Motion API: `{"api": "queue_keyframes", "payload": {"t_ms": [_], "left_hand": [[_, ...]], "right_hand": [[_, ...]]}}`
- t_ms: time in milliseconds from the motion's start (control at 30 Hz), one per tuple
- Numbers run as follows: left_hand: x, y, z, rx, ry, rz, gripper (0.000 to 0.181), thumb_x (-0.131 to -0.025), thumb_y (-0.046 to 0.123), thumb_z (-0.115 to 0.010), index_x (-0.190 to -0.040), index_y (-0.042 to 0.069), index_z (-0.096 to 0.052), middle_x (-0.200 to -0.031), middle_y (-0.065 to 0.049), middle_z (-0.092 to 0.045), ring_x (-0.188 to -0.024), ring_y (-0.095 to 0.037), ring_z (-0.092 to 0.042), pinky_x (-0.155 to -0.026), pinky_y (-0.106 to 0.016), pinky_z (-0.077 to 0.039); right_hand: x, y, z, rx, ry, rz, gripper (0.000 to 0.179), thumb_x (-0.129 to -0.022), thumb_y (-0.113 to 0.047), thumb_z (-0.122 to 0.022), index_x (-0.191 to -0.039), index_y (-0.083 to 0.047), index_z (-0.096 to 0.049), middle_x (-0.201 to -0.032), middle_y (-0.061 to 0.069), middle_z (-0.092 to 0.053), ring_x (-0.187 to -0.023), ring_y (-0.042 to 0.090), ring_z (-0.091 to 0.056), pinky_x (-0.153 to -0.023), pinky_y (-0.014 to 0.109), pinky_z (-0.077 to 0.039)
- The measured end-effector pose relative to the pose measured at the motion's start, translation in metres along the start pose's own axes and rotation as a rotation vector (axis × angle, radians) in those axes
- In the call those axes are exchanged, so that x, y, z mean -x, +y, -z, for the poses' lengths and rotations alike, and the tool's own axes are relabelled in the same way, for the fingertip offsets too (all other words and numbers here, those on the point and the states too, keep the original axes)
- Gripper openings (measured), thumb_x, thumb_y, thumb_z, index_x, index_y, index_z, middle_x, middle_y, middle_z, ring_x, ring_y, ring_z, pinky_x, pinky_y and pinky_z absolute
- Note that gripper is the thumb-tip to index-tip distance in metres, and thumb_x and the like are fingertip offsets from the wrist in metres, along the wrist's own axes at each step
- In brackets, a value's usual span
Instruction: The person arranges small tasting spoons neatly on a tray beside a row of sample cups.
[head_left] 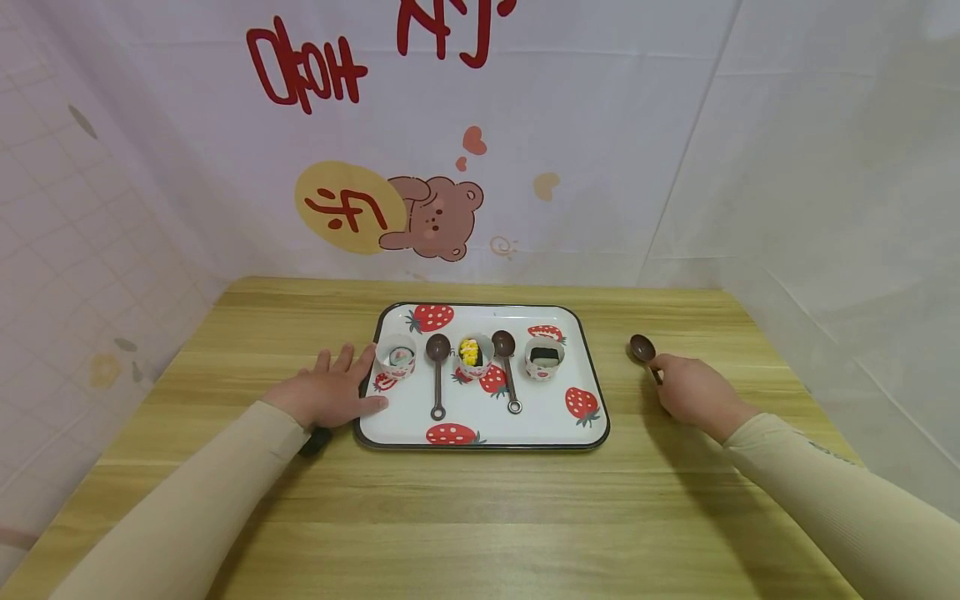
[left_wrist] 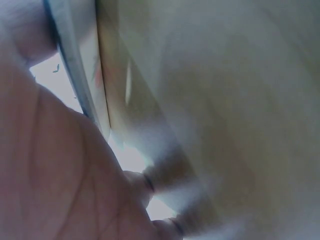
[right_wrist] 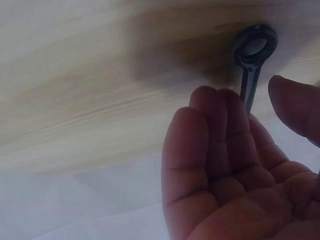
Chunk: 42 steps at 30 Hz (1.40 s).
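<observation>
My right hand (head_left: 701,396) pinches a dark brown spoon (head_left: 642,347) by its handle over the table, right of the tray. In the right wrist view the ring-ended handle (right_wrist: 248,82) runs past the curled fingers (right_wrist: 185,140). With fingers spread, my left hand (head_left: 330,396) rests at the left edge of a white strawberry-print tray (head_left: 547,429). Its palm (left_wrist: 55,165) fills much of the left wrist view. On the tray are a left cup (head_left: 396,371) with a round sushi piece, a middle yellow-topped sushi piece (head_left: 469,352) in a cup, and a right black-wrapped sushi piece (head_left: 544,355) in another.
Two more brown spoons lie on the tray between the cups: the left spoon (head_left: 438,375) and the right spoon (head_left: 510,375). A wooden table (head_left: 465,517) bears the tray. Behind stands a white cloth backdrop (head_left: 570,100) with a printed bear (head_left: 438,221).
</observation>
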<state>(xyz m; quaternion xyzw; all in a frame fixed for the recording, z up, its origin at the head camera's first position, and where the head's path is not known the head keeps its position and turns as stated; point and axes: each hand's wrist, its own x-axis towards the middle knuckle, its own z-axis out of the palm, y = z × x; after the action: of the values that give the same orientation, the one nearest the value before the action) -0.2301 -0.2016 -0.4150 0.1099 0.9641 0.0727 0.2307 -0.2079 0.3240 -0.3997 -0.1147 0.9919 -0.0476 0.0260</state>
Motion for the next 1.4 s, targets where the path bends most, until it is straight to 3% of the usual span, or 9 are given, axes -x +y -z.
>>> {"api": "queue_keyframes", "payload": {"t_ms": [500,867,1200,1400], "left_hand": [[0.0011,0.0005,0.0018,-0.004,0.000,-0.001,0.111,-0.093,0.083,-0.047,-0.171,0.012,-0.010,-0.172,-0.035,-0.007,-0.152,-0.069,-0.006,-0.115,-0.083,-0.020],[0.0040,0.0046,0.0031,-0.007,-0.004,0.007,0.105,-0.098,0.075,-0.049,-0.170,0.009,-0.010,-0.172,-0.035,-0.006,-0.153,-0.068,-0.006,-0.116,-0.082,-0.021],[0.0045,0.0046,0.0029,-0.012,-0.005,0.007,0.105,-0.098,0.074,-0.049,-0.170,0.009,-0.010,-0.172,-0.035,-0.006,-0.153,-0.068,-0.005,-0.115,-0.082,-0.022],[0.0027,0.0026,0.0019,0.001,-0.003,0.009,0.108,-0.096,0.078,-0.050,-0.170,0.010,-0.011,-0.172,-0.034,-0.007,-0.153,-0.068,-0.006,-0.116,-0.083,-0.020]], "right_hand": [[0.0013,0.0050,-0.0006,0.029,-0.035,-0.017,0.033,-0.090,0.001,-0.060,-0.122,0.011,-0.063,-0.093,0.021,-0.075,-0.074,0.024,-0.067,-0.071,0.047,-0.058],[-0.0001,0.0056,0.0005,0.038,-0.103,-0.026,0.006,-0.092,-0.003,-0.062,-0.090,0.001,-0.065,-0.074,0.006,-0.065,-0.067,0.021,-0.053,-0.065,0.039,-0.050],[0.0003,0.0039,0.0035,0.003,-0.131,-0.032,0.010,-0.093,-0.007,-0.066,-0.085,-0.002,-0.066,-0.073,0.005,-0.065,-0.066,0.021,-0.055,-0.065,0.039,-0.051],[0.0005,0.0048,0.0034,0.009,-0.148,-0.015,0.023,-0.096,-0.011,-0.064,-0.074,-0.007,-0.059,-0.067,0.004,-0.058,-0.063,0.020,-0.052,-0.062,0.037,-0.047]]}}
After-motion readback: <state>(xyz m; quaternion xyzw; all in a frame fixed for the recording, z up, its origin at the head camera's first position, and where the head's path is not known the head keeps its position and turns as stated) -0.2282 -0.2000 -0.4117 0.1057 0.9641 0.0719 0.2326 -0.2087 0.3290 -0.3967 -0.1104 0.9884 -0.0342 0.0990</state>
